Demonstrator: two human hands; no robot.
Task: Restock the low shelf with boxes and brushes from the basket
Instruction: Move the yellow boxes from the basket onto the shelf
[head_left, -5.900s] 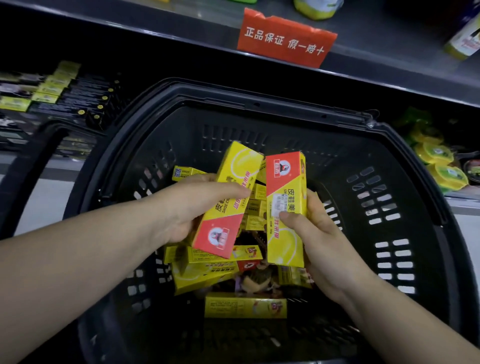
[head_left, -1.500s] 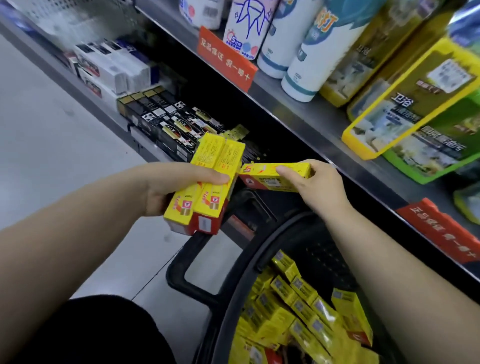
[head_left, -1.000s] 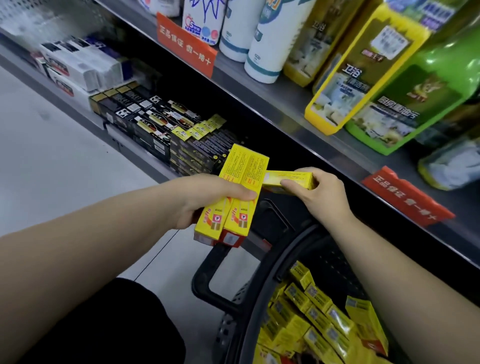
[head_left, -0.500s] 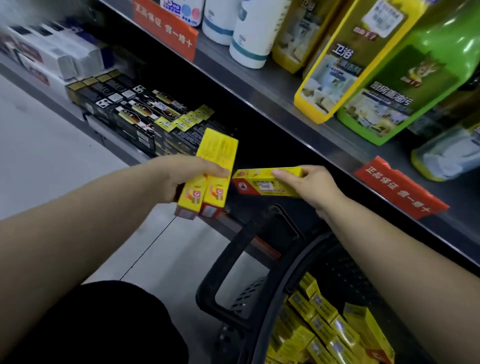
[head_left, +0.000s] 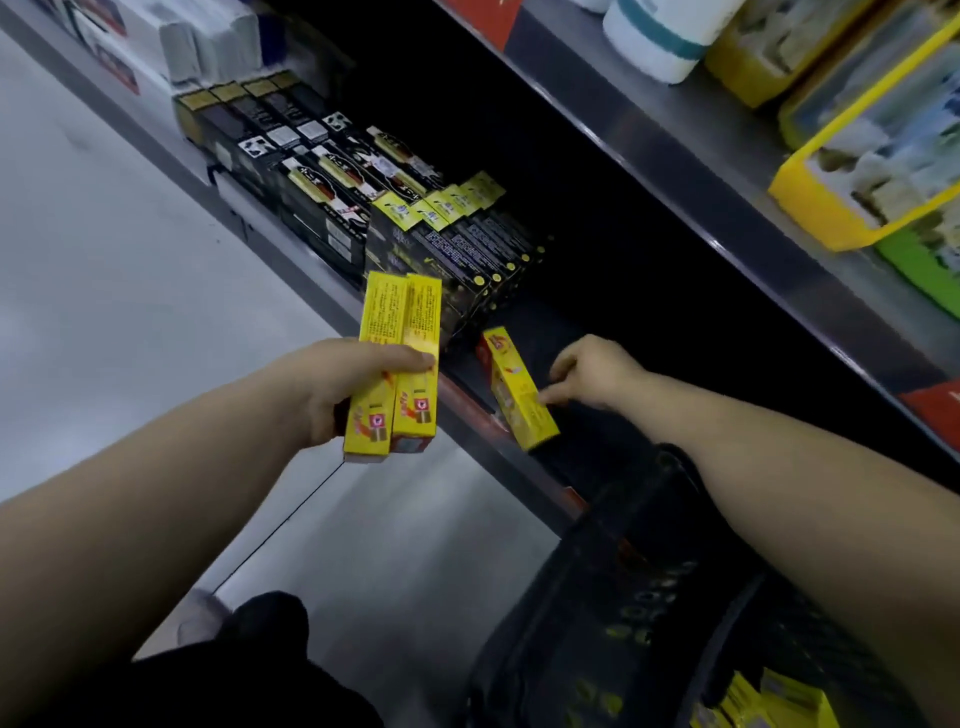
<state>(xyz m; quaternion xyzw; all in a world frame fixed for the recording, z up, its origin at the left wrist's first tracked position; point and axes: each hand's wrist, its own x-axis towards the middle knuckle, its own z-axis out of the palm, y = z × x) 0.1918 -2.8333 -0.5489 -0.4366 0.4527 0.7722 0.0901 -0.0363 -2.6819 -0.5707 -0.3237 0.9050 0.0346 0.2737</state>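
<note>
My left hand grips two long yellow boxes side by side, upright, in front of the low shelf. A third yellow box lies on the low shelf close to its front edge, just right of the rows of black boxes. My right hand reaches into the shelf and pinches this box at its right side with curled fingers. The black basket sits at the lower right, with more yellow boxes in it. I see no brushes.
The upper shelf overhangs the low one and carries bottles and yellow and green packs. White boxes stand farther left on the low shelf. Pale floor lies to the left, my dark-clothed knee below.
My right hand has carried its yellow box down and forward onto the low shelf beside the black boxes. My left hand keeps its two boxes and has barely moved. The view tipped downward.
</note>
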